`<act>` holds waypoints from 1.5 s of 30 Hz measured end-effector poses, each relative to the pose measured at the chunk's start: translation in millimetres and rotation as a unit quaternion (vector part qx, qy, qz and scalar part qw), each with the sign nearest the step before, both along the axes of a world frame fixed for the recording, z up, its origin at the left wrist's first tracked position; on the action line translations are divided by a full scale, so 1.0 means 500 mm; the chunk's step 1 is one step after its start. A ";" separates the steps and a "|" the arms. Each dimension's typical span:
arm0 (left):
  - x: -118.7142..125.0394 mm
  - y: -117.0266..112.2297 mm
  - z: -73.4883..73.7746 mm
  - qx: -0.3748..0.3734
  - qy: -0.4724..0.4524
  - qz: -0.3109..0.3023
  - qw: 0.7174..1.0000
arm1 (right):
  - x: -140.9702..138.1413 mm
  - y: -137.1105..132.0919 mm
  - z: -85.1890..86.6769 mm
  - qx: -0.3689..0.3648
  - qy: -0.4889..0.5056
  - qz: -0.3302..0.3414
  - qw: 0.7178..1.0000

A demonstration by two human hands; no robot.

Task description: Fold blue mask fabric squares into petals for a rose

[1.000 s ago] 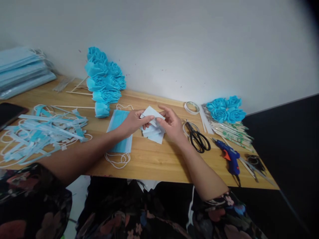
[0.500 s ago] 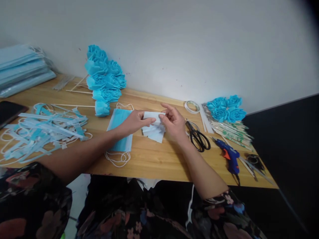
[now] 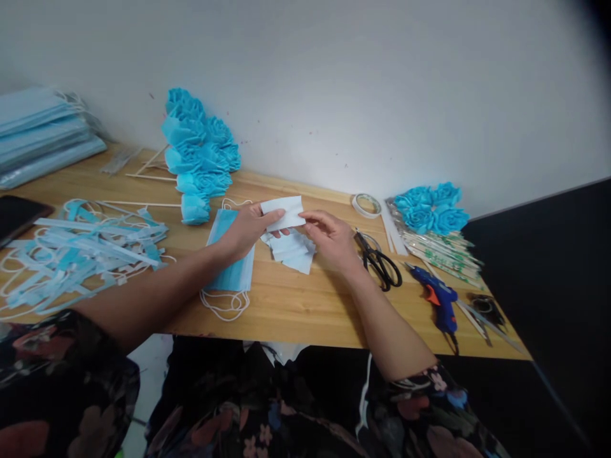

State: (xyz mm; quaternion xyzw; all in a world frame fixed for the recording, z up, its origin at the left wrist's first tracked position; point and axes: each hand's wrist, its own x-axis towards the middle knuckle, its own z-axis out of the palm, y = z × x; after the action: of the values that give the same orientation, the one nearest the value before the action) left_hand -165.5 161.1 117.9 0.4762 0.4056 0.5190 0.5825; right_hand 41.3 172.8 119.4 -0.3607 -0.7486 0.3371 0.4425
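Both my hands hold a small folded pale piece of mask fabric (image 3: 284, 212) above the wooden table (image 3: 296, 305). My left hand (image 3: 245, 229) pinches its left end, thumb on top. At the piece's right end my right hand (image 3: 331, 236) pinches with its fingertips. Under the piece lie a few more cut pale-blue pieces (image 3: 291, 249). A whole blue face mask (image 3: 231, 270) with white ear loops lies flat under my left wrist.
Black scissors (image 3: 379, 262), a roll of tape (image 3: 366, 205), a blue glue gun (image 3: 442, 304) and packed sticks with blue fabric roses (image 3: 432, 211) lie to the right. More blue roses (image 3: 200, 156), cut strips and loops (image 3: 81, 245), stacked masks (image 3: 41, 133) and a phone (image 3: 16, 215) lie left.
The folded piece has been lifted a little and turned flat between both hands. My right hand's fingers have closed onto its right end.
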 end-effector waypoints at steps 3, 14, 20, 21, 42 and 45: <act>0.001 -0.005 0.002 0.012 0.012 -0.009 1.000 | 0.000 0.001 0.003 0.008 -0.012 0.007 1.000; 0.002 -0.016 0.013 0.051 0.088 0.004 0.995 | -0.005 -0.003 0.005 -0.051 0.010 -0.019 0.998; 0.006 -0.015 0.008 0.062 0.113 -0.007 0.992 | -0.011 -0.008 0.011 -0.085 0.027 -0.036 0.995; 0.006 -0.015 0.008 0.063 0.116 -0.009 0.991 | -0.012 -0.009 0.012 -0.089 0.029 -0.039 0.995; 0.004 -0.009 -0.001 0.057 0.125 0.014 0.990 | -0.017 -0.007 0.008 -0.084 0.036 -0.040 0.995; 0.004 -0.006 -0.006 0.057 0.123 0.015 0.991 | -0.017 -0.009 0.011 -0.087 0.036 -0.037 0.995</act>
State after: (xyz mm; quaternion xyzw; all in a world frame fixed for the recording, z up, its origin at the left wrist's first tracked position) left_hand -163.6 158.2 114.8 0.5627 0.4507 0.4878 0.4924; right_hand 32.7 168.3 125.1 -0.4133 -0.6863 0.3965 0.4483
